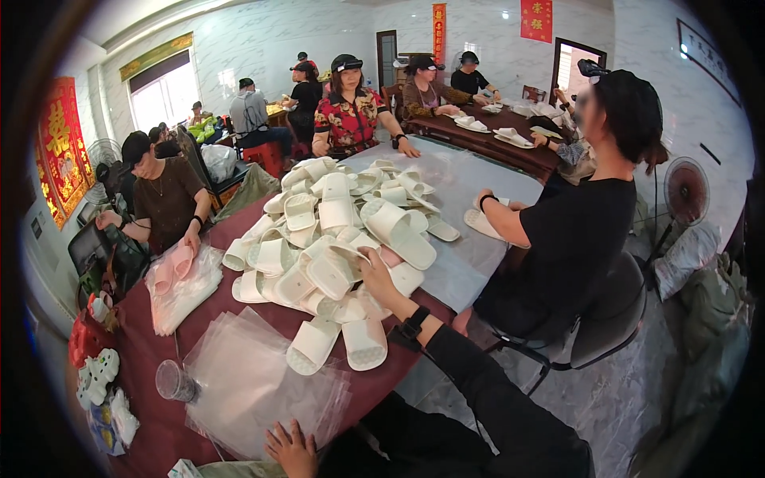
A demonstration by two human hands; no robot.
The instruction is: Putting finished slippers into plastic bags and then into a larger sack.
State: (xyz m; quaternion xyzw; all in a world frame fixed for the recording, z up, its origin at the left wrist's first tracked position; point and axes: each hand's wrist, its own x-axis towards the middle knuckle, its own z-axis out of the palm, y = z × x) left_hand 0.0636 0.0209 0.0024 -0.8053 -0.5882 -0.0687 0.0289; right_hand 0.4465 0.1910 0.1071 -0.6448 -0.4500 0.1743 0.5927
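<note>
Head view: right arm, black sleeve, comes in from the lower right and reaches up-left. Right hand (381,279) is at the near right side of the white slipper pile (307,231), fingers at the edge of one slipper (347,256); can't tell if they're closed on it. Black watch (413,322) on that wrist. Left hand (292,452) low, palm down, fingers spread, at the near edge of the clear bags (263,366); holding nothing visible.

Pile sits mid-worktop (139,358), far side of the bags. Two loose slippers (339,345) lie between bags and right forearm. Jar (176,382) by the bags' left edge. Left: co-worker in brown (170,191) handles pink slippers (173,269). Right: co-worker in black (586,223), slipper in front. Pile blocks part of the far side.
</note>
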